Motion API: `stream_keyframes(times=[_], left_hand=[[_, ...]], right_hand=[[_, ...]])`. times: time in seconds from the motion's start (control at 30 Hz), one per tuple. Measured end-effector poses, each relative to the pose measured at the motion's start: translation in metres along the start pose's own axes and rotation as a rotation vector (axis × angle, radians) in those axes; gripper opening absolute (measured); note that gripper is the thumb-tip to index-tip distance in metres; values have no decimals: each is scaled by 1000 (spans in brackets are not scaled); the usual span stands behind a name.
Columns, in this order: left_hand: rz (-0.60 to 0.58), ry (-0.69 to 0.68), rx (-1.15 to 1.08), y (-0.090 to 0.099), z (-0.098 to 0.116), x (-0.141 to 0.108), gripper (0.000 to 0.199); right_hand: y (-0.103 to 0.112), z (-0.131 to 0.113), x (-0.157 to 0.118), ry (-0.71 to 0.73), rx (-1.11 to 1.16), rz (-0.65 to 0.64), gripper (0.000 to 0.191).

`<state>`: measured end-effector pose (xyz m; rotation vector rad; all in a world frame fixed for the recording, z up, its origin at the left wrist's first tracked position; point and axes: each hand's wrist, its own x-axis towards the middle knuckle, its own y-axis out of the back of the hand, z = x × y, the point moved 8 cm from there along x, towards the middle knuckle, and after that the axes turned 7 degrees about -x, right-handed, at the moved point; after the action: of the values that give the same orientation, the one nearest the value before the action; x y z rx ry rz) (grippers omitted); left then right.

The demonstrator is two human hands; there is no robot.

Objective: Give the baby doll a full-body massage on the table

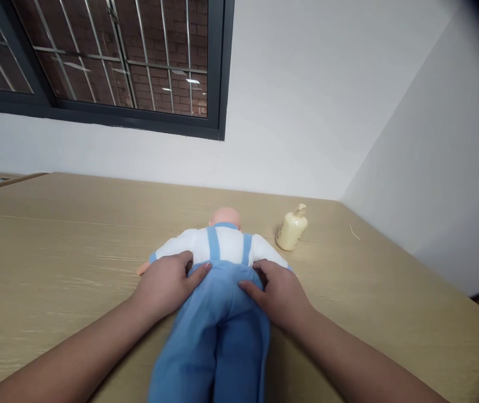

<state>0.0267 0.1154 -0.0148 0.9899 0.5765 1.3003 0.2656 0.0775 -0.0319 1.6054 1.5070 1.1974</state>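
A doll (218, 291) in a white shirt and blue overalls lies on the wooden table, its back facing up and its head pointing away from me. My left hand (167, 282) grips the left side of its waist, thumb across the blue cloth. On the other side, my right hand (281, 291) holds the waist, its thumb also over the overalls. The fingers of both hands are partly hidden at the doll's sides. Both sleeves of the doll spread outward, and its trouser legs stretch toward me.
A cream pump bottle (292, 230) stands behind and right of the doll on the table (75, 252). Farther right lies a thin pale strip (354, 232). White walls border the table at the back and right, with a barred window (138, 56) above.
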Motion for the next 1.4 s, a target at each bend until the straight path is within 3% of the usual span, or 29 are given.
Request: stream_keyframes(times=[0.13,0.27,0.33,0.43,0.53,0.8,1.0,1.17,1.4], left_hand=[[61,-79,143,6,9,-4,47],[217,-349,55,16,35,-22,26],[167,-470,-32,12,48,-32,21],[24,-542,-50,-1,60,-42,19],[-48,-522,-9,-11,60,-44,24],[-165,-515,-68,-25,53,-40,31],[-130,-598,-102,-25,55,-42,29],[-72,-659,-162,-20,55,-46,23],[105,-731,-221,-1,58,-47,18]], right_hand=[[8,-15,-7,209,10,207,39],[10,-34,-24,478,61,306,31],[11,-44,-33,603,89,306,31],[5,-57,-41,701,95,192,33],[-2,-60,-39,662,87,82,32],[-8,-59,-32,543,59,-48,29],[-10,-65,-37,513,19,-106,29],[-4,-67,-41,519,65,-49,24],[20,-56,-39,628,169,219,27]])
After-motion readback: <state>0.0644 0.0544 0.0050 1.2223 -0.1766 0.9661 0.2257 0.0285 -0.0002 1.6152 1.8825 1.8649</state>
